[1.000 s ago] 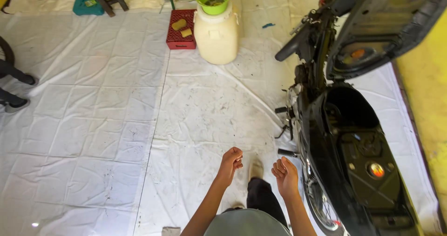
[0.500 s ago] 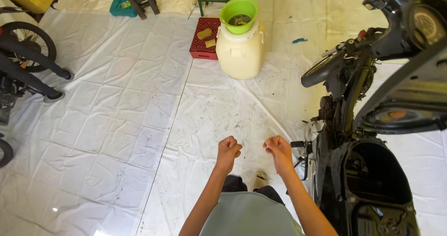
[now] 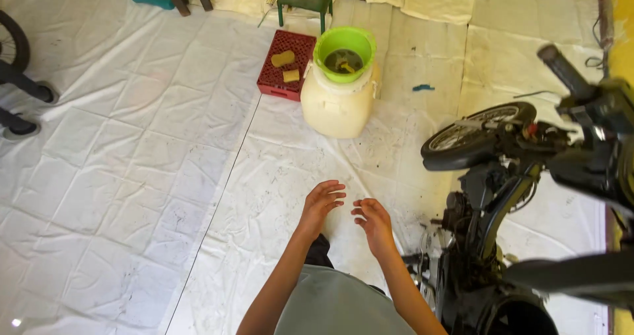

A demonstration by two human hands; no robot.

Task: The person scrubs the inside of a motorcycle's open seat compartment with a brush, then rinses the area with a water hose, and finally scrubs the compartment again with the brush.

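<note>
Item: my left hand and right hand, fingers spread, gripping nothing, above the white floor sheet; motorcycle just right; cream jug ahead.

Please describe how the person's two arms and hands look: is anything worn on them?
Both forearms are bare, with no sleeves reaching them. The left hand and the right hand wear no gloves, and no rings, watch or bracelet can be seen. A grey-green shirt covers the body below.
</note>
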